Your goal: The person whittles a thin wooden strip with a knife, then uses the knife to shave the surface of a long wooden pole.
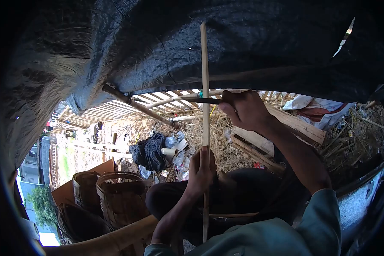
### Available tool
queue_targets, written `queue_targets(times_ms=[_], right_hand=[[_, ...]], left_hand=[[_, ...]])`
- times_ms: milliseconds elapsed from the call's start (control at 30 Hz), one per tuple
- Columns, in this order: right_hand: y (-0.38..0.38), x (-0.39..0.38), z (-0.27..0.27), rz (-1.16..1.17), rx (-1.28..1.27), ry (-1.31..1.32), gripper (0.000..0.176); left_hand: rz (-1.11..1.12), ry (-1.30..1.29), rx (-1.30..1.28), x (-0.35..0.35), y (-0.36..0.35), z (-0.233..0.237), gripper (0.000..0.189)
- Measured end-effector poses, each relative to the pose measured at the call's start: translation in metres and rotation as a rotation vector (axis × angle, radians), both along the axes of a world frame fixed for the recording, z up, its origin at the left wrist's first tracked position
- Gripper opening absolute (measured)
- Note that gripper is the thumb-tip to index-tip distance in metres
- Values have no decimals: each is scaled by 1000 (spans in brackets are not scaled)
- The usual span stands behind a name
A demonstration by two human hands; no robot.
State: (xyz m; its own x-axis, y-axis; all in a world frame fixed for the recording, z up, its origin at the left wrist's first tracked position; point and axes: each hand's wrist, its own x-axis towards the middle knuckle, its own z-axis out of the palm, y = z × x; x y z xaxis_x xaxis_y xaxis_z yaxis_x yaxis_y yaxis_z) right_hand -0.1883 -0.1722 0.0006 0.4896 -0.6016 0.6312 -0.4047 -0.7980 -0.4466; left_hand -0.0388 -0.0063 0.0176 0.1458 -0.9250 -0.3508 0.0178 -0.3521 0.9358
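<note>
A long pale bamboo strip [205, 59] stands nearly upright in front of me, its lower end down by my lap. My left hand [200, 168] is closed around it below the middle, with the thumb along its face. In my right hand [246, 110] is a dark-bladed knife [204, 100], its handle hidden in the fist. The blade points left and lies across the strip, well above my left hand.
Woven baskets [121, 196] stand at the lower left beside a thick bamboo pole [115, 237]. Straw, a dark cloth bundle [149, 151] and split wood pieces [292, 121] lie on the ground ahead. A black tarp [269, 47] hangs low overhead, with a slatted bamboo fence [102, 112] behind.
</note>
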Motion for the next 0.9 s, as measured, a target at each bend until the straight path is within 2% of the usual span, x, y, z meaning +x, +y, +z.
queue_targets(times_ms=[67, 200, 300, 400, 500, 600, 700, 900], right_hand=[[15, 4, 6, 87, 97, 123, 31], [28, 14, 2, 213, 55, 135, 32], [33, 19, -6, 201, 73, 167, 32], [35, 17, -1, 226, 61, 126, 26], [36, 18, -3, 216, 69, 138, 32], [38, 21, -7, 229, 105, 106, 21], [37, 28, -14, 171, -63, 56, 30], [33, 27, -19, 147, -94, 76, 30]], left_hand=[[12, 9, -14, -2, -1, 0, 41], [10, -38, -4, 0, -6, 8, 38], [39, -41, 2, 0, -8, 16, 37], [19, 72, 40, 2, -8, 23, 34], [36, 113, 46, 4, -7, 14, 34], [28, 82, 49, 3, -5, 16, 35], [24, 68, 52, 5, -1, 16, 36], [23, 56, 28, 2, 4, 14, 36]])
